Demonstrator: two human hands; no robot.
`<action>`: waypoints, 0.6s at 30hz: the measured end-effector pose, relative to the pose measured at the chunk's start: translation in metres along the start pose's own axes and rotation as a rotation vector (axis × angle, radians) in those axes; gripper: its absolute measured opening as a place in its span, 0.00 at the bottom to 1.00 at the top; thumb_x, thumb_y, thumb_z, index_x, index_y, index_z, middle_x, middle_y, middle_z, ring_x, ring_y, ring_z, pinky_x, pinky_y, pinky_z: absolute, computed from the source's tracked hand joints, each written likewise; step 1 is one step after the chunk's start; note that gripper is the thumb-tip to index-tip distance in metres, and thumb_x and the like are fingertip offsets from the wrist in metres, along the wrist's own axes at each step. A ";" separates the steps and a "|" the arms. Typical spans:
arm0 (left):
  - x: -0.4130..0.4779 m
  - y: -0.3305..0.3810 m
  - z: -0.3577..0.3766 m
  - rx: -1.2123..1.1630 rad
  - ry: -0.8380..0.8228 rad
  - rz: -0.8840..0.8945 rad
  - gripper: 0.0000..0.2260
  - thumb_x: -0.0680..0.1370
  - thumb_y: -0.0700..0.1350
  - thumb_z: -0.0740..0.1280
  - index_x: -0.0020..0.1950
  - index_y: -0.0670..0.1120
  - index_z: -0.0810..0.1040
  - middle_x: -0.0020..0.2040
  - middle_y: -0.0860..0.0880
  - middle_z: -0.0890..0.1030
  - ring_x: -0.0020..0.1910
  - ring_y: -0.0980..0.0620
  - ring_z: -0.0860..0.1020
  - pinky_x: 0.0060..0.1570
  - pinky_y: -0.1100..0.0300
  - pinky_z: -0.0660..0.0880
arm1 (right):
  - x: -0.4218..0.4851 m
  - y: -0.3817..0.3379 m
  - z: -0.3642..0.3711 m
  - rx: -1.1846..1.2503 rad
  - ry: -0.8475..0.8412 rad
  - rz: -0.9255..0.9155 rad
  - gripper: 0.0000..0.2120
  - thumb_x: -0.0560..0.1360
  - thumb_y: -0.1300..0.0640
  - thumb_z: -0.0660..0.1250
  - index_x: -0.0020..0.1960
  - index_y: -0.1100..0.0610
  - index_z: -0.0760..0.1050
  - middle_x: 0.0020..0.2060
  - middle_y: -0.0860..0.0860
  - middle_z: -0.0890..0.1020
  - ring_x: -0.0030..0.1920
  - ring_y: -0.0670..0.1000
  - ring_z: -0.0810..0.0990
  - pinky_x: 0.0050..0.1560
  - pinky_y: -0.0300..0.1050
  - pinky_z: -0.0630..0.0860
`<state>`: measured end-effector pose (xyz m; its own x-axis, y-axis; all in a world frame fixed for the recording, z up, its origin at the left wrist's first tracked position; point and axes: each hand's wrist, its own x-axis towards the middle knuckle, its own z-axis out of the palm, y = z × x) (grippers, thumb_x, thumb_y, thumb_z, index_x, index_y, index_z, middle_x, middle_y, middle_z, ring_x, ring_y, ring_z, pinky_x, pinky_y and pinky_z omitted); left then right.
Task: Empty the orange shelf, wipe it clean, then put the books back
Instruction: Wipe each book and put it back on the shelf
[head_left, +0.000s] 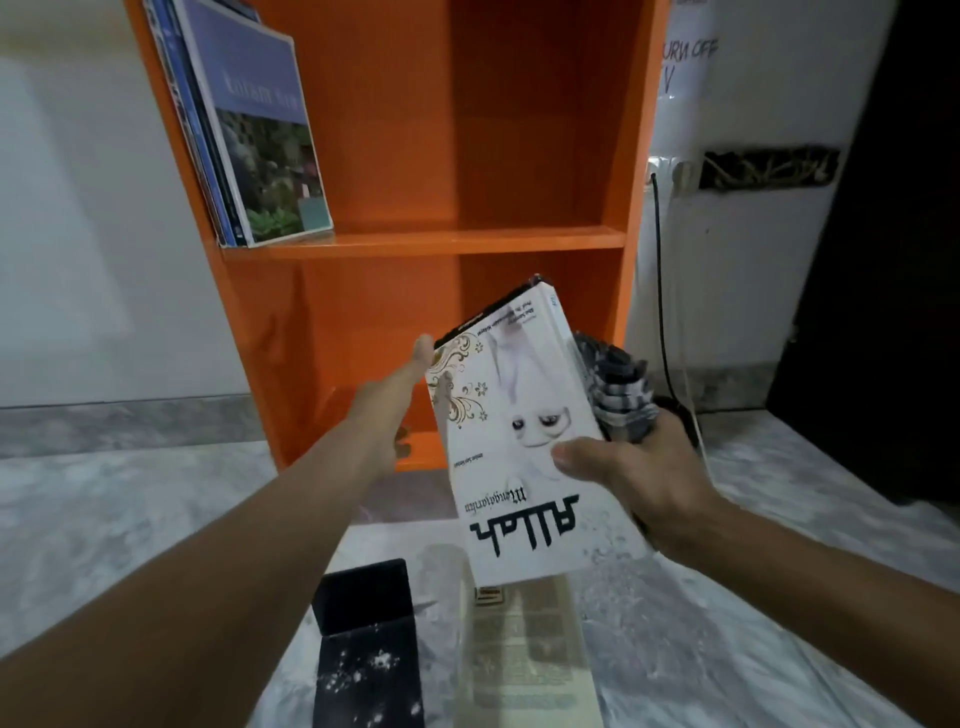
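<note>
a person's right grip (639, 467) holds a white book (519, 415) in the air in front of the orange shelf (467, 241), low down before its bottom compartment. the thumb (576, 454) lies flat across the cover near the right edge and the fingers curl round the back, out of sight. the same grip also clutches a checked cloth (618, 384), bunched against the book's right side and sticking up past the knuckles. the book is tilted, its far end leaning left, with the cover toward the camera and the title upside down from this view.

the left grip (395, 410) reaches forward on an outstretched arm, spread open and holding nothing. its thumb points up just beside the book's far left corner; whether it touches the corner cannot be told. its fingers are mostly hidden behind the palm.

on the shelf's middle board a few thin books (260, 130) lean against the left wall, the front one with a blue-grey cover and a garden picture.

on the pale marbled floor (104, 519) below the hands sit a black piece (369, 649), bent up at its far end, and just right of it a cream book (524, 649) lying flat, its far end covered in this view by the held book. right of the shelf a black cable (660, 291) hangs from a wall socket (680, 176) toward the floor.
</note>
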<state>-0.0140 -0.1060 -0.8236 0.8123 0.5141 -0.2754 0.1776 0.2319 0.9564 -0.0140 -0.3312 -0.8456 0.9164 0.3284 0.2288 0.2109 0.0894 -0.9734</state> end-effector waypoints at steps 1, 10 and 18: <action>0.001 -0.003 0.000 -0.071 -0.115 -0.057 0.38 0.65 0.68 0.72 0.66 0.44 0.76 0.57 0.44 0.83 0.55 0.43 0.81 0.57 0.45 0.77 | -0.002 0.002 -0.003 0.052 -0.005 0.027 0.14 0.69 0.72 0.73 0.52 0.61 0.81 0.44 0.56 0.87 0.44 0.59 0.86 0.45 0.60 0.82; 0.009 -0.001 0.026 -0.059 0.114 0.177 0.23 0.80 0.57 0.64 0.30 0.46 0.66 0.22 0.52 0.66 0.25 0.50 0.63 0.31 0.60 0.60 | 0.046 -0.047 -0.023 0.010 0.405 -0.087 0.03 0.76 0.63 0.70 0.43 0.60 0.78 0.32 0.49 0.85 0.26 0.41 0.80 0.31 0.37 0.76; 0.016 0.009 -0.002 -0.014 0.292 0.286 0.22 0.80 0.60 0.62 0.46 0.42 0.79 0.40 0.44 0.79 0.42 0.44 0.79 0.52 0.47 0.78 | -0.046 0.043 -0.020 -0.504 -0.220 -0.179 0.30 0.68 0.68 0.72 0.60 0.38 0.79 0.59 0.47 0.81 0.57 0.43 0.80 0.52 0.34 0.77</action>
<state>-0.0005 -0.0938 -0.8199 0.6357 0.7717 -0.0165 -0.0420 0.0560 0.9975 -0.0401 -0.3617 -0.8982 0.7708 0.5420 0.3350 0.5413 -0.2798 -0.7929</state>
